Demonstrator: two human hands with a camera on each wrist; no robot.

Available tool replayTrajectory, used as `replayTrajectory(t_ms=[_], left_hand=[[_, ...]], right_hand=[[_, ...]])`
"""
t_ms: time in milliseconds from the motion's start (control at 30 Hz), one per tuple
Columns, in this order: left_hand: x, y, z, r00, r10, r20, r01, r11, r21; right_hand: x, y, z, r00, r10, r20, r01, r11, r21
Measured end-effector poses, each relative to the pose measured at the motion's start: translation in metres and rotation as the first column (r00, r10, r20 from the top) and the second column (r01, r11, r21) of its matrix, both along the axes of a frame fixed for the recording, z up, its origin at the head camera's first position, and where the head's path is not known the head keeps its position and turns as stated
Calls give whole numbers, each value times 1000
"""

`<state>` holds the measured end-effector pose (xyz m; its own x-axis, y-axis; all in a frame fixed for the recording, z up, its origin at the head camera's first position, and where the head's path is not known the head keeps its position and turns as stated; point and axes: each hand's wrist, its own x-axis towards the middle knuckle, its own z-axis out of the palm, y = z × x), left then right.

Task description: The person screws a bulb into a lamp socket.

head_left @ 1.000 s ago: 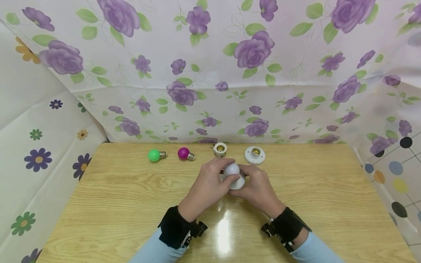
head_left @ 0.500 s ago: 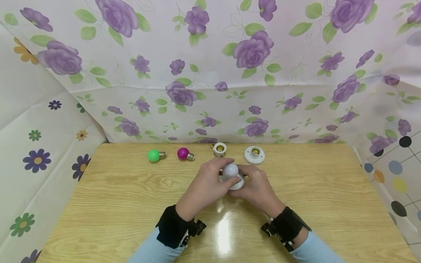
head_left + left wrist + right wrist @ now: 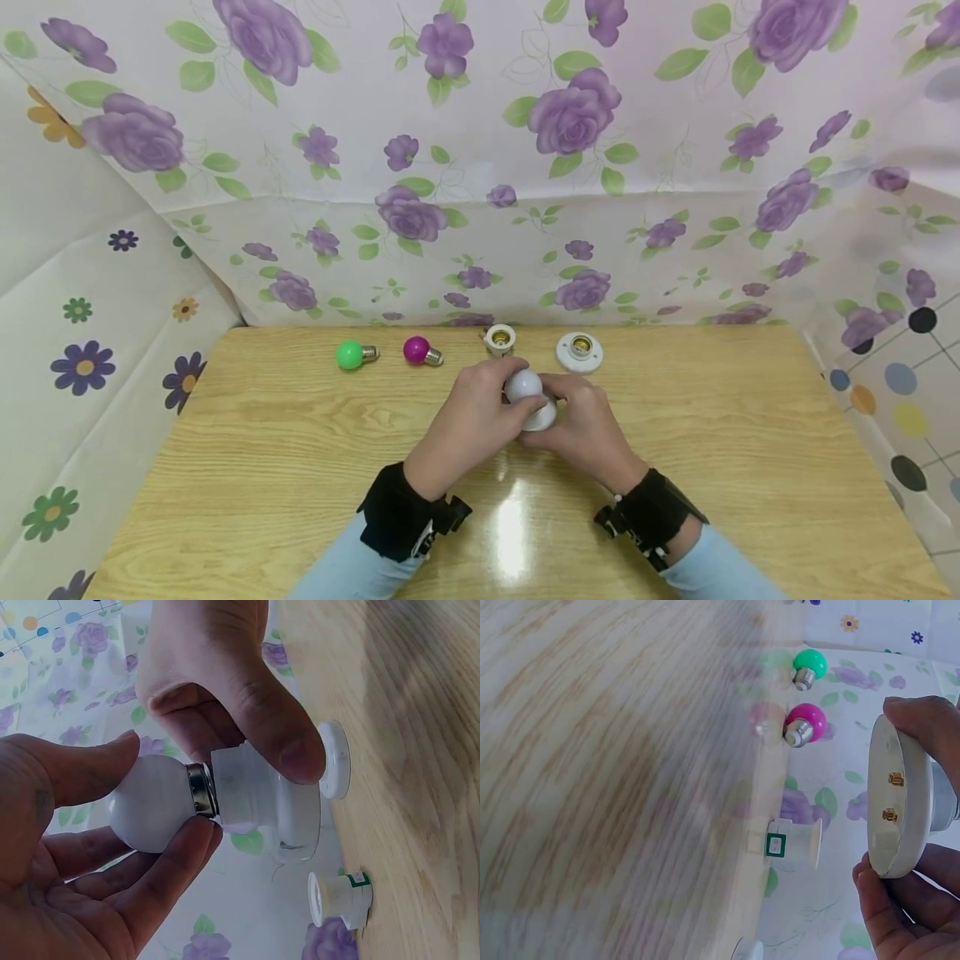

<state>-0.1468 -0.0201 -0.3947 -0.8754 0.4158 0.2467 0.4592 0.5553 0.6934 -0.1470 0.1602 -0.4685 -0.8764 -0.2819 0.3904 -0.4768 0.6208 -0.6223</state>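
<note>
My left hand (image 3: 474, 421) holds a white light bulb (image 3: 150, 802) by its round globe, thumb on one side and fingers on the other. The right hand (image 3: 588, 429) grips a white round-based lamp socket (image 3: 296, 814) by the edge of its base. Part of the bulb's metal screw cap (image 3: 201, 789) shows at the mouth of the socket; the rest is hidden inside. Both are held above the table, bulb and socket in line. In the right wrist view, two brass screws (image 3: 895, 779) show on the underside of the socket's base.
Along the back of the wooden table (image 3: 300, 467) lie a green bulb (image 3: 349, 355) and a magenta bulb (image 3: 417, 351). To their right stand a small white socket (image 3: 500, 339) and another round-based socket (image 3: 579, 352). A flowered cloth (image 3: 450, 267) hangs behind.
The white bulb has tipped slightly to the left, together with the socket, between the hands. Both hands keep their hold; the things on the table stay put.
</note>
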Motion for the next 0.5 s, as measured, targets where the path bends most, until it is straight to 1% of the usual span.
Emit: replayTrajectory(t_ms=[167,300,367,500], left_hand=[[0,0,2,1000,-7,20,8,999,-42],[-1,-1,3,998,-38,41,40,997,-62],[-2,-2,4,996,-70,56,74,995,-65],[-5,-5,5,981,-179,80,184,981,-63]], right_hand=[[-1,0,-1,1000,-2,-4,2,1000,-3],[-1,0,-2,1000,3,-8,-3,1000,-12],[-1,0,-2,1000,11,-10,-11,1000,-16],[-2,1,-2,1000,22,-10,-22,1000,-21]])
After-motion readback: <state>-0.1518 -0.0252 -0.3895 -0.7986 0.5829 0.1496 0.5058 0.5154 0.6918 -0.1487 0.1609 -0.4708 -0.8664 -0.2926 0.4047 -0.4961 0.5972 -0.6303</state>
